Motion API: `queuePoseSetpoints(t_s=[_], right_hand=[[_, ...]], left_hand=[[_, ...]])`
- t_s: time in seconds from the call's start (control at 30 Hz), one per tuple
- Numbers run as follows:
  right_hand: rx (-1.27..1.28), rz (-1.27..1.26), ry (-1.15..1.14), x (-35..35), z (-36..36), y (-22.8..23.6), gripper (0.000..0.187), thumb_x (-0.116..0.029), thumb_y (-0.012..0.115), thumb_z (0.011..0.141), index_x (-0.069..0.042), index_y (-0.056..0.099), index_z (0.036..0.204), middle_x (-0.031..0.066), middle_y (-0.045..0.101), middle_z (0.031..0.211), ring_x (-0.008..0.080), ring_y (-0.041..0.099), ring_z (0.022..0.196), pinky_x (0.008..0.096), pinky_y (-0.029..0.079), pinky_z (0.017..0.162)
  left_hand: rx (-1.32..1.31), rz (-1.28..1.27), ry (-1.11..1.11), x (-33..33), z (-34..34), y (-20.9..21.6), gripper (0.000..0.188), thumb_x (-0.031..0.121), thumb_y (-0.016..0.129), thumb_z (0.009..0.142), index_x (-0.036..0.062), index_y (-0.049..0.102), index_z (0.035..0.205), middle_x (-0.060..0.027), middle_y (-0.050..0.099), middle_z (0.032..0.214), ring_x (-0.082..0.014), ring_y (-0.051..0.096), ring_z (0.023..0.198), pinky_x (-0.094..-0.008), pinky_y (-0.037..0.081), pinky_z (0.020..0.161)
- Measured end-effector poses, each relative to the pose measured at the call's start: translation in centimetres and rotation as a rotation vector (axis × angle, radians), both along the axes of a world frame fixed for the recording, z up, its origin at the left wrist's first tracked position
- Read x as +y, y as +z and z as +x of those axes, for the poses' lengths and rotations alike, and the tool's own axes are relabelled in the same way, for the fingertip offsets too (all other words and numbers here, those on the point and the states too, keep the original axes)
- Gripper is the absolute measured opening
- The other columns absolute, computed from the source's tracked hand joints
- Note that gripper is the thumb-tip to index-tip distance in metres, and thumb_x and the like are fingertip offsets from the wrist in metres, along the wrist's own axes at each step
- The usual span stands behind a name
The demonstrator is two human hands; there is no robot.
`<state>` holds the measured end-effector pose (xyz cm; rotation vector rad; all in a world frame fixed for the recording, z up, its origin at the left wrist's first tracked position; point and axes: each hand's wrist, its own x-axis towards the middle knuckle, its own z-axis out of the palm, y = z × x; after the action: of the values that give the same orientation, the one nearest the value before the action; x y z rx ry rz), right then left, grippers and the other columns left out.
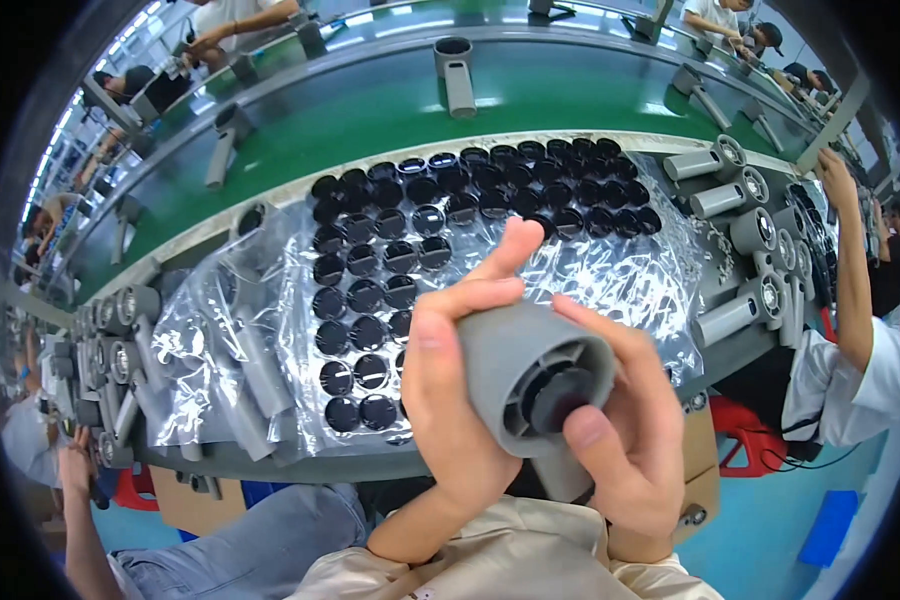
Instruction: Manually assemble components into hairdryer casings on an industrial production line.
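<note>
A grey hair-dryer-shaped housing (pixel 490 365) is held up over the near edge of the bench, its round ribbed end tilted toward me. My left hand (pixel 450 410) wraps round its left side, with the fingertips over the top. On the other side, my right hand (pixel 640 450) cups the housing, and its thumb rests at a dark round piece (pixel 555 398) in the middle of the ribbed opening. The handle (pixel 562 474) points down between my hands. Behind them, rows of glossy black round caps (pixel 365 295) lie on clear plastic sheeting (pixel 610 295).
More grey housings (pixel 720 200) lie at the right, others (pixel 120 340) at the left, some under clear plastic. A green conveyor (pixel 340 125) carrying spaced housings (pixel 457 85) runs across the back. Co-workers' arms (pixel 850 260) reach in at both sides.
</note>
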<state>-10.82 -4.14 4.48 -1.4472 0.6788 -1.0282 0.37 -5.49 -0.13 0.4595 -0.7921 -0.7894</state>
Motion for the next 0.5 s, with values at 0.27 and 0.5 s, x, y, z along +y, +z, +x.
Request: queuePoseSetpoints(t_s=[0.27, 0.5], right_hand=[[-0.211, -0.046, -0.189, 0.9, 0.7, 0.7, 0.067, -0.024, 0.065, 0.079, 0.007, 0.035, 0.130, 0.0181, 0.047, 0.124, 0.0228, 0.049, 0.111, 0.0328, 0.041, 0.093], [-0.222, 0.047, -0.207, 0.0, 2.7, -0.9, 0.070, -0.035, 0.073, 0.074, 0.011, 0.047, 0.122, 0.0181, 0.051, 0.122, 0.0229, 0.050, 0.109, 0.0325, 0.037, 0.095]], left_hand=[[-0.449, 0.014, 0.126, 4.2, 0.1, 2.3, 0.053, 0.026, 0.058, 0.087, -0.0060, 0.042, 0.126, -0.0233, 0.043, 0.126, -0.0291, 0.042, 0.117, -0.0364, 0.035, 0.096], [-0.416, 0.145, 0.258, 4.8, 1.2, 1.5, 0.053, 0.021, 0.055, 0.089, -0.0106, 0.036, 0.127, -0.0262, 0.041, 0.128, -0.0306, 0.045, 0.114, -0.0377, 0.033, 0.098]])
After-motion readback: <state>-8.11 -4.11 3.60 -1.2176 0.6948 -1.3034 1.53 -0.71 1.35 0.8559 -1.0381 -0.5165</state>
